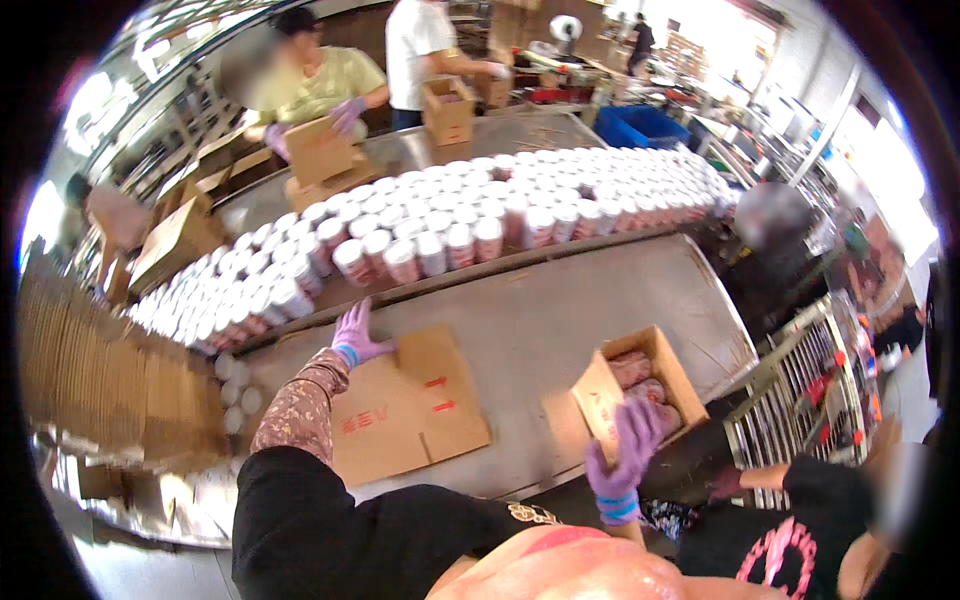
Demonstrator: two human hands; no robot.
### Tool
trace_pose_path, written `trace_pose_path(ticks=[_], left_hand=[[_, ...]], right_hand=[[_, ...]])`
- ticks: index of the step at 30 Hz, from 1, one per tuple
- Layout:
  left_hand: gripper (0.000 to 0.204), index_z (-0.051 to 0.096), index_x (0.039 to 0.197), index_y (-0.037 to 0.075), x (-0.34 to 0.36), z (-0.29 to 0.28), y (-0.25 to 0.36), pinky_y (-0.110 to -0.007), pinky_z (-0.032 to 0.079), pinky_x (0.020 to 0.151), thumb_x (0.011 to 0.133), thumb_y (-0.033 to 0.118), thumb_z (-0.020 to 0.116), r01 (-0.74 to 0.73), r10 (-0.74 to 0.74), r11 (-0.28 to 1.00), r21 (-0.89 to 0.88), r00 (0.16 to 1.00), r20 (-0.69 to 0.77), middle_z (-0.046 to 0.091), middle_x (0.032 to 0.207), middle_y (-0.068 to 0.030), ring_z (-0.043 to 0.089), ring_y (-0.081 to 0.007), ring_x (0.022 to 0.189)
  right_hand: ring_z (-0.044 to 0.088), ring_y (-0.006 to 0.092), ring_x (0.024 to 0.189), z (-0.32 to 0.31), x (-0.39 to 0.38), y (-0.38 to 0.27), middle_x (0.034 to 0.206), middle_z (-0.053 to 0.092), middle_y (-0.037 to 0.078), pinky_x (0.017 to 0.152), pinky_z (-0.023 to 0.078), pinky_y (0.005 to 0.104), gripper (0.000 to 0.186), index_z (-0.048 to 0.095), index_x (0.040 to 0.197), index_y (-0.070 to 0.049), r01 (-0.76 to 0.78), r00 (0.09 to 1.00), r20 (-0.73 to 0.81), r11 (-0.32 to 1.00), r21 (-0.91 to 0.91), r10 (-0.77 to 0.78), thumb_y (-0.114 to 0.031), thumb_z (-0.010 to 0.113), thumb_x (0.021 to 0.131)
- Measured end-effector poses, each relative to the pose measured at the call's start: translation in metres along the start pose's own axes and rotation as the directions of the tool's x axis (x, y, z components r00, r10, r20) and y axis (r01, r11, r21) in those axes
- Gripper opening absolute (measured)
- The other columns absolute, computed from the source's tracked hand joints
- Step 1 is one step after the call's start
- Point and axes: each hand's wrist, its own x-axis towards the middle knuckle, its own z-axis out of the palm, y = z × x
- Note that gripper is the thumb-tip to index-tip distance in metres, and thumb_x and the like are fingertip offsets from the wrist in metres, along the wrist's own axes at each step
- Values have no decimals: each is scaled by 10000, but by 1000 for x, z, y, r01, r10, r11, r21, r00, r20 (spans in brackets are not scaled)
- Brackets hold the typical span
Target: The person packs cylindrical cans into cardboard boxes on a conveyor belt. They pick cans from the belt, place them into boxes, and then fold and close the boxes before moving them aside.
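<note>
My left hand, in a purple glove, has its fingers spread at the upper left of a flat folded cardboard box with red arrow marks, lying on the metal worktable. My right hand, also gloved purple, is spread with slightly bent fingers at the near side of an open cardboard box holding several reddish packed items. Whether those fingers touch the box's flap is unclear.
Many white-lidded containers line a raised strip beyond the worktable. Stacked flat cardboard stands left. Two workers handle boxes opposite; another person is close at lower right, beside a metal rack. A blue bin sits behind.
</note>
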Motion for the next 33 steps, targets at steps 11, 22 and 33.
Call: trace_pose_path(ticks=[11, 22, 33], left_hand=[[350, 569, 1000, 142, -142, 31, -3, -380, 469, 713, 675, 264, 616, -327, 318, 945, -23, 896, 310, 609, 884, -99, 585, -279, 862], [115, 528, 816, 139, -83, -132, 54, -363, 451, 567, 749, 233, 520, -745, 755, 655, 125, 638, -152, 534, 696, -37, 572, -247, 691], [781, 411, 1232, 75, -105, -35, 3, -444, 215, 1042, 624, 458, 717, -603, 487, 788, -123, 732, -476, 325, 1337, -164, 287, -331, 1243]], right_hand=[[242, 417, 1242, 240, -39, -76, 1385, 221, 210, 1004, 199, 521, 784, 283, 1334, -89, -54, 637, 720, 948, -313, 274, -582, 461, 751], [248, 266, 1260, 220, 165, -76, 1369, 263, 185, 1057, 158, 398, 765, 219, 1333, 14, -188, 939, 292, 444, 876, -179, -425, 535, 793], [362, 287, 1136, 256, 97, -94, 1277, 346, 173, 968, 297, 395, 777, 255, 1307, 24, -80, 915, 330, 696, 714, -234, -133, 705, 693]])
